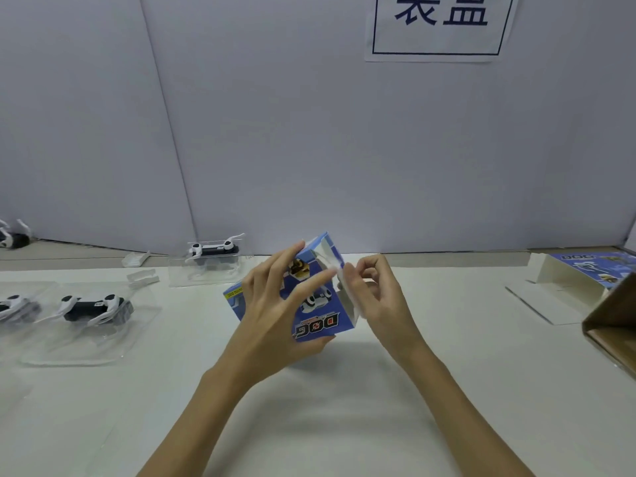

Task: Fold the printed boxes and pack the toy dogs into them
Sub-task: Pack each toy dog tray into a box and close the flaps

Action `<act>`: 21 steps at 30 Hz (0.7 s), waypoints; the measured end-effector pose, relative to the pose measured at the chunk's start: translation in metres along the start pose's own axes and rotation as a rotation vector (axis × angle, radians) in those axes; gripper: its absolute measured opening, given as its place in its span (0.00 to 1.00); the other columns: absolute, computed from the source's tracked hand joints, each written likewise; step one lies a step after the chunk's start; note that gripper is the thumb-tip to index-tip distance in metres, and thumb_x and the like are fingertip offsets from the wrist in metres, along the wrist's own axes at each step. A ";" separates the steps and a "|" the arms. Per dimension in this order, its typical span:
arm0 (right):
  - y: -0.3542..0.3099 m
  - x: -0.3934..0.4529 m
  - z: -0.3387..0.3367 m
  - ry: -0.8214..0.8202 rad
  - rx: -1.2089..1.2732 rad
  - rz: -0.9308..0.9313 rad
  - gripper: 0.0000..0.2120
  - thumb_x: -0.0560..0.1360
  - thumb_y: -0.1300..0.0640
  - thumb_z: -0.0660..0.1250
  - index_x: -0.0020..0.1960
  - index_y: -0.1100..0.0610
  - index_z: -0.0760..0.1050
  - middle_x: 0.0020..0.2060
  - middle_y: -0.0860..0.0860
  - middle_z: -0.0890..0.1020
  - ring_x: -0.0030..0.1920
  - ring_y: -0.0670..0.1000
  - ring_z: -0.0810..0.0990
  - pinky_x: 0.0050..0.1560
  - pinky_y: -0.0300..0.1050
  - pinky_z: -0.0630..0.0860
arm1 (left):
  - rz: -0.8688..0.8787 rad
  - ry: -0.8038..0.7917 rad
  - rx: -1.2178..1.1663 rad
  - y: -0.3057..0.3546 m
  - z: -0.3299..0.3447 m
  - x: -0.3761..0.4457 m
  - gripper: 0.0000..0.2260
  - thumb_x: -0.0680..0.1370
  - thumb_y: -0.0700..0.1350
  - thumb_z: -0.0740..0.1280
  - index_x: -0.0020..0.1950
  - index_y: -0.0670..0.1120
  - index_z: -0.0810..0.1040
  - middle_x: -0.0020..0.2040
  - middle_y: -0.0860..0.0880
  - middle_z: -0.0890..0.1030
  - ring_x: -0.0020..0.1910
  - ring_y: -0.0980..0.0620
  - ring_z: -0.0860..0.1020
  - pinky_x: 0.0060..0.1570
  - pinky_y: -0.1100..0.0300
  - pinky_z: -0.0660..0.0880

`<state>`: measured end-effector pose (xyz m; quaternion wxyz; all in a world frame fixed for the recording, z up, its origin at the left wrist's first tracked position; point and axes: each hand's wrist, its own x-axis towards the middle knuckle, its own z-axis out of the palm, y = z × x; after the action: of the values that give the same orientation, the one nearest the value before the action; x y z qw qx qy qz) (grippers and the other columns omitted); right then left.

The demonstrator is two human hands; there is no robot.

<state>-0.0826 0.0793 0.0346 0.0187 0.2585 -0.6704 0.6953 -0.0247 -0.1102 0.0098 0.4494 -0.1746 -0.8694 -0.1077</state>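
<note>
A blue printed box point(316, 316) with the word DOG on it is held tilted above the white table, its open end facing right. My left hand point(275, 304) grips the box from the left, fingers spread over its printed face and thumb under it. My right hand point(373, 294) pinches a white flap at the box's open right end. Black and white toy dogs lie in clear plastic trays to the left: one toy dog point(94, 308) near the middle left, another toy dog point(213, 251) at the back by the wall, one toy dog point(13, 309) at the left edge.
A flat unfolded printed box point(599, 268) lies at the back right. The corner of a brown cardboard carton point(612, 321) juts in at the right edge. Another toy dog point(13, 235) sits at the far left by the white partition wall point(309, 149). Small clear plastic pieces point(141, 278) lie near the trays.
</note>
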 end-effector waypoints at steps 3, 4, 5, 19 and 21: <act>0.001 -0.001 -0.001 -0.009 -0.088 -0.062 0.20 0.78 0.42 0.64 0.68 0.43 0.69 0.58 0.47 0.81 0.57 0.46 0.84 0.45 0.45 0.86 | 0.027 -0.016 0.047 -0.004 0.003 -0.003 0.40 0.72 0.70 0.70 0.81 0.67 0.57 0.84 0.48 0.54 0.81 0.50 0.55 0.76 0.47 0.58; 0.000 -0.001 -0.001 -0.021 -0.108 -0.092 0.22 0.78 0.42 0.64 0.72 0.40 0.67 0.59 0.44 0.80 0.58 0.42 0.83 0.42 0.41 0.85 | 0.027 -0.016 0.053 -0.004 0.003 -0.003 0.39 0.73 0.71 0.69 0.81 0.67 0.58 0.84 0.48 0.54 0.81 0.50 0.55 0.76 0.48 0.57; 0.000 -0.001 0.000 -0.038 -0.122 -0.120 0.24 0.79 0.42 0.63 0.74 0.37 0.65 0.60 0.42 0.79 0.59 0.40 0.82 0.41 0.39 0.84 | 0.029 -0.016 0.056 -0.005 0.003 -0.003 0.38 0.73 0.72 0.68 0.80 0.66 0.60 0.84 0.47 0.55 0.81 0.49 0.55 0.76 0.48 0.56; 0.007 -0.003 0.002 -0.100 -0.254 -0.240 0.25 0.81 0.46 0.60 0.78 0.43 0.68 0.62 0.48 0.76 0.66 0.48 0.79 0.48 0.44 0.86 | 0.014 -0.027 0.123 0.000 -0.002 -0.001 0.29 0.72 0.70 0.72 0.70 0.62 0.72 0.80 0.40 0.62 0.76 0.40 0.64 0.69 0.43 0.63; 0.006 -0.003 0.002 -0.108 -0.250 -0.230 0.24 0.81 0.46 0.60 0.77 0.41 0.67 0.61 0.48 0.76 0.66 0.49 0.79 0.49 0.43 0.86 | 0.013 -0.027 0.126 0.002 -0.002 0.000 0.29 0.72 0.69 0.72 0.69 0.61 0.72 0.79 0.39 0.64 0.76 0.40 0.65 0.69 0.42 0.64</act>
<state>-0.0815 0.0774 0.0276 0.0942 0.3660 -0.7177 0.5848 -0.0224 -0.1096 0.0109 0.4483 -0.1530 -0.8794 -0.0475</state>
